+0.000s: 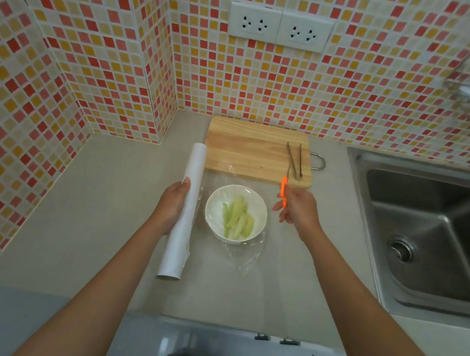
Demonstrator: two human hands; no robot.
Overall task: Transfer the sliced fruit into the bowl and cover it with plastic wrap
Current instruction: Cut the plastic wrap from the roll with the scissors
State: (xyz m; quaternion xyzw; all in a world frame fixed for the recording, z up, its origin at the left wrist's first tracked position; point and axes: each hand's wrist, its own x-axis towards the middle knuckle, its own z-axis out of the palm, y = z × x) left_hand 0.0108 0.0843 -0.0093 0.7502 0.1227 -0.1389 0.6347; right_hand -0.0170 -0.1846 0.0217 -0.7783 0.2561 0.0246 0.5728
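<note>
A white bowl on the grey counter holds several pale green fruit slices. A clear sheet of plastic wrap lies over the bowl and spreads onto the counter around it. Just left of the bowl lies the white plastic wrap roll, and my left hand grips it at its middle. To the right of the bowl, my right hand holds an orange-handled knife whose blade points away toward the board.
A wooden cutting board lies behind the bowl, with metal tongs on its right end. A steel sink fills the right side. Tiled walls close off the back and left. The counter's front edge is near my body.
</note>
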